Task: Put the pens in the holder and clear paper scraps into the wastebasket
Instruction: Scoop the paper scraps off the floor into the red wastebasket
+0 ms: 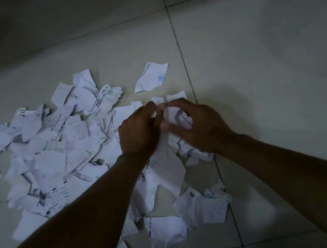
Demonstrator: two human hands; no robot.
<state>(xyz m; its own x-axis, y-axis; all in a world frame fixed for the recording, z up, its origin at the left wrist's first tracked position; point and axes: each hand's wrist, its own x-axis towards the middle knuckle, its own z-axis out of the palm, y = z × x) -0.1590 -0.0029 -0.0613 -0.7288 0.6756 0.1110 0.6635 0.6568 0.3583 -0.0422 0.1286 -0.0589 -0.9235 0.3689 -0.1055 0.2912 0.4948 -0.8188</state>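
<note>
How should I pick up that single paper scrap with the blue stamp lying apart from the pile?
Probably by its near left corner, coming from the pile side. The scrap with the blue stamp lies alone on the tiled floor, creased down its middle, and that corner seems to curl up slightly, giving fingertips an edge to pinch. Both hands are busy now.

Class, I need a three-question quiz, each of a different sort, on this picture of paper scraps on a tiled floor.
1. True or false: a wastebasket is in view.
2. The lone scrap with a blue mark lies: A) beyond the hands, B) under the left forearm, C) right of the floor joint.
3. What do the left hand and right hand hold between them?

Key: 1 false. 2 A. 3 paper scraps from the heap's right edge, fingertips nearly meeting.
</note>
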